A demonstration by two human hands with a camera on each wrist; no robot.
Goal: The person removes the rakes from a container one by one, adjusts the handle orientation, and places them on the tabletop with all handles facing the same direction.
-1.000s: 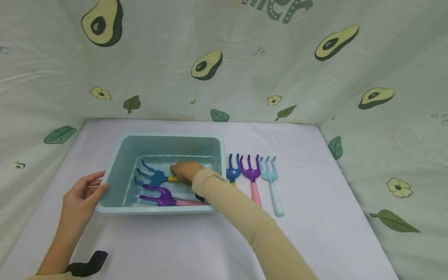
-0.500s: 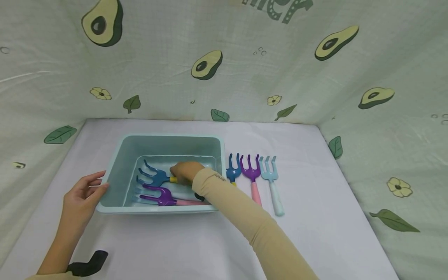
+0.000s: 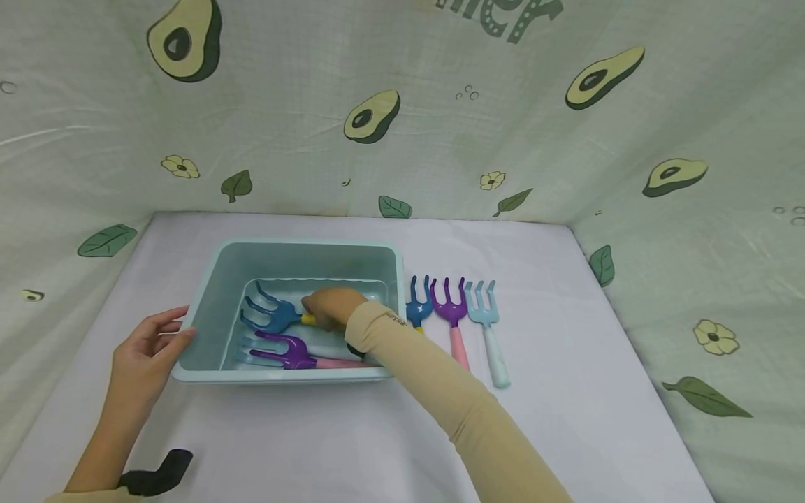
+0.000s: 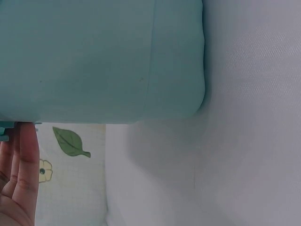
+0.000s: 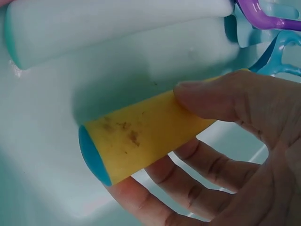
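A pale teal plastic bin (image 3: pixel 233 255) stands on the table at left of centre. My left hand (image 3: pixel 147 346) touches its left rim, fingers fairly straight against the edge in the left wrist view. Inside the bin, my right hand (image 3: pixel 332 307) grips a blue garden hand rake (image 3: pixel 281 316) by its yellow handle (image 5: pixel 146 132), thumb on top and fingers beneath. The rake's prongs point left. Nearer the front wall lie a purple rake (image 3: pixel 294 353) with a pink handle and a pale blue rake (image 3: pixel 267 346), partly hidden under the purple one.
Right of the bin, a blue rake (image 3: pixel 418 304), a purple rake (image 3: pixel 449 307) and a pale blue rake (image 3: pixel 489 328) lie side by side, prongs away from me. The bin partly hides the blue one. An avocado-print cloth (image 3: pixel 283 126) hangs behind the table (image 3: pixel 302 440).
The blue rake in my right hand has shifted slightly left, its prongs swinging a little, and the hand has edged left with it. My left hand and the bin stay put.
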